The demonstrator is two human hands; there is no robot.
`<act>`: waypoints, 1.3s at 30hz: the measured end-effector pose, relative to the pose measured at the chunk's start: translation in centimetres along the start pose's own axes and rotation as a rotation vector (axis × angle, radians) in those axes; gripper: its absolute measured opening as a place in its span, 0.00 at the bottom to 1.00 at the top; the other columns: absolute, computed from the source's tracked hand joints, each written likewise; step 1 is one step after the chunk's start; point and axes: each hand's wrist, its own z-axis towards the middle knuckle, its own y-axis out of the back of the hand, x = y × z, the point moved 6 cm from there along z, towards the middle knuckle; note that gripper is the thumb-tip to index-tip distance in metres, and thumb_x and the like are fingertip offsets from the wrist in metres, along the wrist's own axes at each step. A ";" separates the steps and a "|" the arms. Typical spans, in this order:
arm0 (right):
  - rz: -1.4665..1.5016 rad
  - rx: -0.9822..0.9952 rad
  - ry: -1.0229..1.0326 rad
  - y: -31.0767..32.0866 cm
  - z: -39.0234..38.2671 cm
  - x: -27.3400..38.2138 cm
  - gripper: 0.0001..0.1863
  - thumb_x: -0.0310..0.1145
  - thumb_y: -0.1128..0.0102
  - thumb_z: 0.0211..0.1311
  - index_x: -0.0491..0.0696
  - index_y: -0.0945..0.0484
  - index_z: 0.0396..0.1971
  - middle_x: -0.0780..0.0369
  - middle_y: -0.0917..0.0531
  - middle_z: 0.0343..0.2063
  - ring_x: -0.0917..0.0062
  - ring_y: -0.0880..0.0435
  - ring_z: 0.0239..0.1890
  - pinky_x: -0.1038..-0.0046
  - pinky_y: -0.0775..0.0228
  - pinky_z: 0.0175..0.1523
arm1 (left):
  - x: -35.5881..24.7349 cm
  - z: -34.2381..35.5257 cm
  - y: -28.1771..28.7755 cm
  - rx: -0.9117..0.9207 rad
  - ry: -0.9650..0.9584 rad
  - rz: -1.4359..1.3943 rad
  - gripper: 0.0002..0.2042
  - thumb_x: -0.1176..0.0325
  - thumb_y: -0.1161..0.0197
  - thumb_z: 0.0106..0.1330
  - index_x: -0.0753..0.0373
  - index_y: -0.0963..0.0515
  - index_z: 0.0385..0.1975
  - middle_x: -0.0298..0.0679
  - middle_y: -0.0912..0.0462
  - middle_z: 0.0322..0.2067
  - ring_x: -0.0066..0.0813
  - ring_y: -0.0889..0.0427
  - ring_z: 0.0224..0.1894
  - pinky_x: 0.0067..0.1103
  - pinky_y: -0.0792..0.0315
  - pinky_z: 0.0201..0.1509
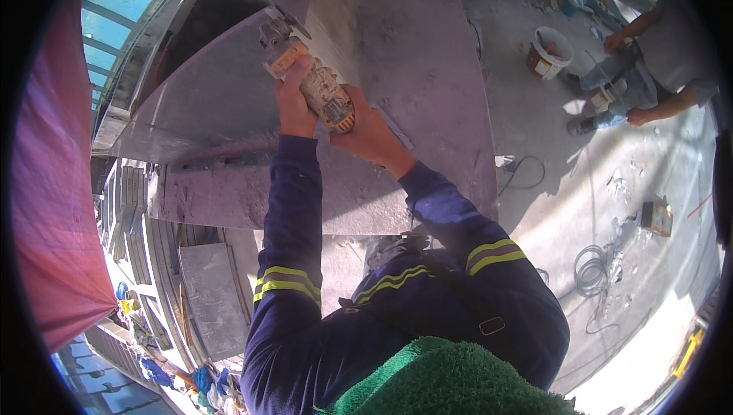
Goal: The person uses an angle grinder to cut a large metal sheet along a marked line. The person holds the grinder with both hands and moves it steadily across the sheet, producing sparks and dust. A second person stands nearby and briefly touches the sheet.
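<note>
Both my hands grip a dusty yellow angle grinder (324,96) above a large stone-like slab. My left hand (296,102) is wrapped around the body close to the grinder's head. Round the rear end of the tool closes my right hand (372,131). The thin cutting disc (293,22) stands at the upper edge of a grey panel (221,87), and a spray of dust rises to the left of it. Whether the disc touches the panel I cannot tell. Dust covers the broad pinkish work surface (427,71) beneath my arms.
On the right a person (672,56) sits low, holding a container, near a white bucket (550,50). A coiled cable (590,271) and a small box (657,219) lie on the concrete floor. Stacked panels (210,300) and a red sheet (57,186) are at the left.
</note>
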 end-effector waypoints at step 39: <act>-0.029 0.015 -0.040 0.2 -0.5 -1.7 0.50 0.31 0.21 0.52 0.49 0.37 0.77 0.50 0.14 0.55 0.56 0.11 0.58 0.61 0.21 0.62 | 1.5 -0.5 0.9 0.037 0.016 0.049 0.22 0.61 0.25 0.71 0.69 0.21 0.57 0.44 0.13 0.43 0.40 0.08 0.42 0.36 0.11 0.47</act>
